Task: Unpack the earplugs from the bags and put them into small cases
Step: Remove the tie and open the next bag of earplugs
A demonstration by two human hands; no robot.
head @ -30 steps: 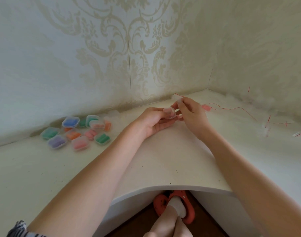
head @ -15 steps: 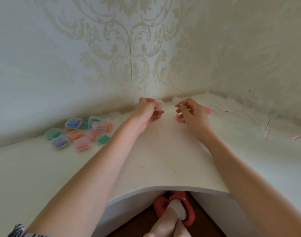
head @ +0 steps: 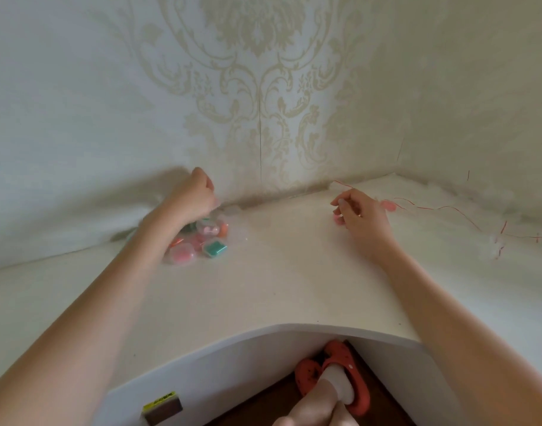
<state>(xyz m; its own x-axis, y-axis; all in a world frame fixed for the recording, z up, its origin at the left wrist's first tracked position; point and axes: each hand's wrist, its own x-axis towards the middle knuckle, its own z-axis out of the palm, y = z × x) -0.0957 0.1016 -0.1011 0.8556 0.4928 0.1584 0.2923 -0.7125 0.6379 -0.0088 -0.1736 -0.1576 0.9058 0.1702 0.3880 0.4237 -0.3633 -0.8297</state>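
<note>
My left hand [head: 195, 195] hovers over a cluster of small clear cases by the wall, fingers curled; its palm side is hidden, so I cannot tell whether it holds anything. Among the cases are a teal-filled case [head: 215, 248], a pink-filled case [head: 183, 255] and another case with pale pink plugs [head: 208, 229]; my forearm hides the others. My right hand [head: 360, 218] rests on the white table [head: 279, 287] with loosely curled fingers, their tips by a pink earplug [head: 337, 219]. A second pink earplug [head: 388, 205] lies just beyond that hand.
Clear bags with red strips [head: 497, 241] are scattered along the right wall, and some crumpled clear ones [head: 231, 210] lie near the cases. The table's curved front edge [head: 282, 326] is close to me. Below it are red slippers [head: 334, 376] and a dark block [head: 163, 407].
My left hand has swung left from the table's middle to above the cluster of cases, carrying off the case it held. My right hand has stayed near the pink earplug.
</note>
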